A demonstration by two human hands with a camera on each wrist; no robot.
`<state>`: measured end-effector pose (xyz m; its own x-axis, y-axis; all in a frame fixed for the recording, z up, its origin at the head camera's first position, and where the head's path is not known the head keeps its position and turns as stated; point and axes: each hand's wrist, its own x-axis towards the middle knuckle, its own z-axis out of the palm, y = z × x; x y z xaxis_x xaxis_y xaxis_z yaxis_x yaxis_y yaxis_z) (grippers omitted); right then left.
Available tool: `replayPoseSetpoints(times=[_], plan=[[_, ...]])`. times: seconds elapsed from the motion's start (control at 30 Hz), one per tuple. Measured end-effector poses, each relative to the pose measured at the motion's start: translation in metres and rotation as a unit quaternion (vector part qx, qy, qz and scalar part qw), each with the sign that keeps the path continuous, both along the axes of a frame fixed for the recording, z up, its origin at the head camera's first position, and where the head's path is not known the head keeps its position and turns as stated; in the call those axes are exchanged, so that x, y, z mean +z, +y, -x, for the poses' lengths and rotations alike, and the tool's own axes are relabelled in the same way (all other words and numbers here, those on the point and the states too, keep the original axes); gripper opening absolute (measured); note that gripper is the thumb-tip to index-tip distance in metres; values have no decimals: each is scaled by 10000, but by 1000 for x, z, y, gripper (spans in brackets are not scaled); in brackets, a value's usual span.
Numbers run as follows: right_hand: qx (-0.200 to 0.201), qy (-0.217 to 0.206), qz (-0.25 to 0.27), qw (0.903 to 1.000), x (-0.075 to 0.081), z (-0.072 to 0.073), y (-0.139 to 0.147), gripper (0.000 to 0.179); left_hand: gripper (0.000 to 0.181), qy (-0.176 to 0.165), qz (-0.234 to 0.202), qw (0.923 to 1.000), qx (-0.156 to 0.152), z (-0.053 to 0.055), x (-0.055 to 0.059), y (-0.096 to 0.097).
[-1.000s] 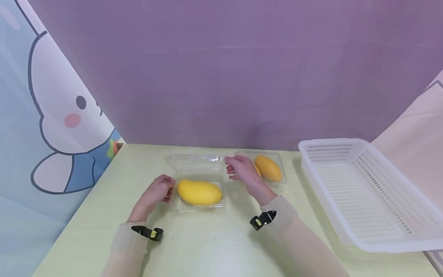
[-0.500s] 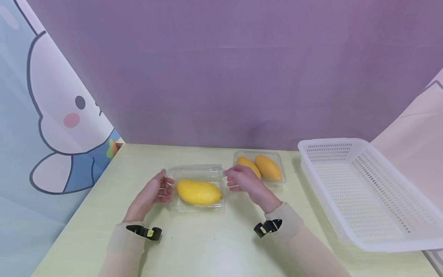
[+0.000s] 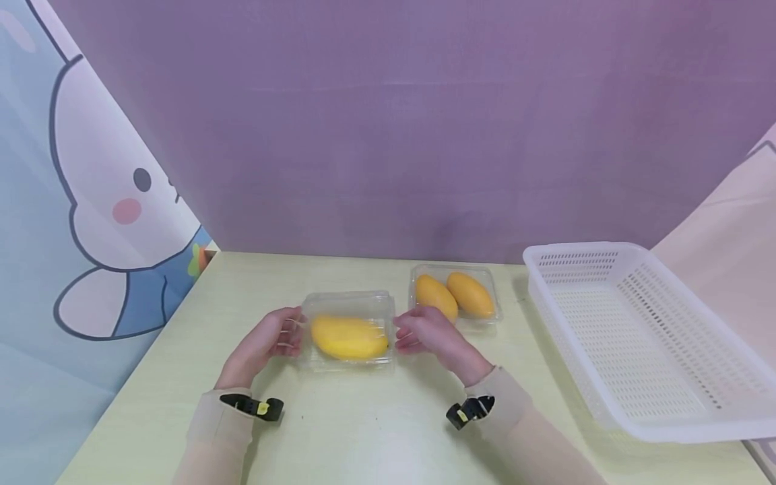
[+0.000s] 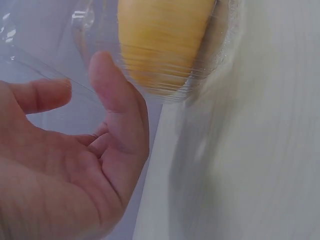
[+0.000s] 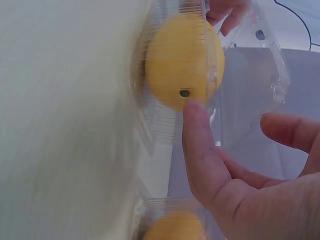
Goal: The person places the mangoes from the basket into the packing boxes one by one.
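Observation:
A clear plastic clamshell box (image 3: 327, 364) on the table holds one yellow mango (image 3: 348, 339). Its hinged lid (image 3: 348, 302) tilts over the fruit; in the right wrist view a gap shows between lid (image 5: 245, 100) and base. At the box's left side is my left hand (image 3: 267, 343), its thumb at the lid's edge in the left wrist view and its fingers loosely bent. My right hand (image 3: 439, 340) is at the opposite side, index finger extended to the box wall below the mango's stem end, thumb spread towards the lid. Neither hand's fingers close round the box.
Behind my right hand, a second clear box (image 3: 494, 306) holds two orange-yellow mangoes (image 3: 470, 295). A white perforated plastic basket (image 3: 642, 350) stands at the table's right side. A purple backdrop (image 3: 388, 135) rises along the far edge of the table (image 3: 358, 431).
The lid has swung from lying back behind the box to forward over the mango. My right hand has come down and nearer with it; my left hand has shifted slightly along the left side.

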<state>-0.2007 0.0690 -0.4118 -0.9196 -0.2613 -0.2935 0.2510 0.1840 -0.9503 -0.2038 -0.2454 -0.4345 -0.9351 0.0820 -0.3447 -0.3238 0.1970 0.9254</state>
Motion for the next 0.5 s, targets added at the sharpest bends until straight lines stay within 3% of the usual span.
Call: replayPoseSetpoints(times=[0.5], plan=[[291,-121,486,9983,-18,-2,3,33,23,159,67,9997,-158,0,-1,3]])
